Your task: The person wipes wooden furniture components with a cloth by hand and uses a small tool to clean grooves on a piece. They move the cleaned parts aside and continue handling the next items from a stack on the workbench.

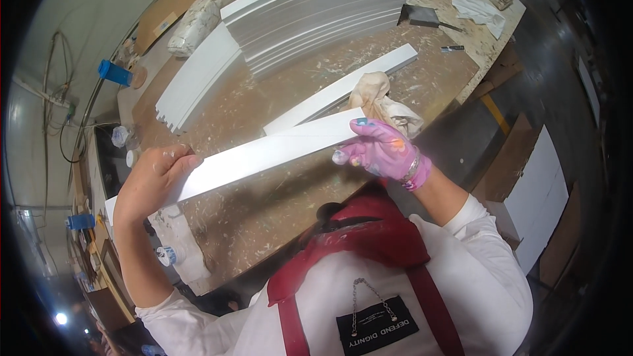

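I hold a long white board (264, 151) level above the brown workbench (264, 204). My left hand (155, 181), bare and dusted white, grips the board near its left end. My right hand (382, 148), in a pink glove, pinches the board's right end with its fingertips. A second white strip (343, 89) lies on the bench just behind the held board. A crumpled beige rag (379, 99) rests beside my right hand.
A tall stack of white boards (316, 6) fills the back of the bench, with more boards (194, 79) leaning at its left. A scraper (422, 16), a white cloth (481, 10), a wrapped bundle (194, 23) and blue-capped containers (115, 72) sit around.
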Tool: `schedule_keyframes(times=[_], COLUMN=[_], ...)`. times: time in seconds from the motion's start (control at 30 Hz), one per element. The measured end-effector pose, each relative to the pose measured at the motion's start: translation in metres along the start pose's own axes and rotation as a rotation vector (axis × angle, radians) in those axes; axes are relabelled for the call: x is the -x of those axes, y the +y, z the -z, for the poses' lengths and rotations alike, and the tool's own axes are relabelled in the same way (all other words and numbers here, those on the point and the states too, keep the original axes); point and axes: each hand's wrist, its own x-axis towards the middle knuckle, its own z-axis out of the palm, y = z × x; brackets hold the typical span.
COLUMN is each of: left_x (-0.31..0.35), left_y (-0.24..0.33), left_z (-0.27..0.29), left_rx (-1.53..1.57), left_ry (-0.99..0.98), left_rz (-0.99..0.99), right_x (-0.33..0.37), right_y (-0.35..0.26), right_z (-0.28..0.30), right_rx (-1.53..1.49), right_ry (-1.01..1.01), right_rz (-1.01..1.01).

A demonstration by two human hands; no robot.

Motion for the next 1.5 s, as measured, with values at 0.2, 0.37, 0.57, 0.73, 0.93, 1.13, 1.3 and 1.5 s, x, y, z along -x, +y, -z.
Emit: schedule_keyframes(times=[0.2, 0.37, 0.57, 0.73, 0.93, 1.13, 1.3, 1.5], left_x=[0.007, 0.043, -0.008, -0.066, -0.066, -0.068, -0.07, -0.074], left_y=[-0.001, 0.028, 0.017, 0.031, 0.02, 0.029, 0.024, -0.001], left_z=[-0.008, -0.039, -0.173, -0.17, -0.146, -0.137, -0.139, -0.157], left_rx=[-0.11, 0.308, 1.352, 1.768, 1.519, 1.452, 1.456, 1.537], left_ry=[0.157, 0.184, 0.019, 0.523, 0.468, 0.525, 0.51, 0.473], left_rz=[-0.075, -0.588, -0.004, 0.044, -0.055, -0.033, 0.032, 0.039], right_x=[0.001, 0.012, 0.014, 0.023, 0.027, 0.026, 0.024, 0.023], right_y=[0.009, 0.008, 0.023, 0.049, 0.054, 0.053, 0.055, 0.057], right_z=[0.0, 0.02, -0.004, -0.031, -0.022, -0.026, -0.023, -0.029], right_rx=[-0.067, -0.169, -0.051, 0.112, 0.25, 0.254, 0.33, 0.124], right_ry=[-0.045, -0.015, -0.027, 0.02, 0.044, 0.062, 0.011, 0.056], right_rz=[0.063, 0.184, 0.211, 0.234, 0.109, 0.113, 0.109, 0.045])
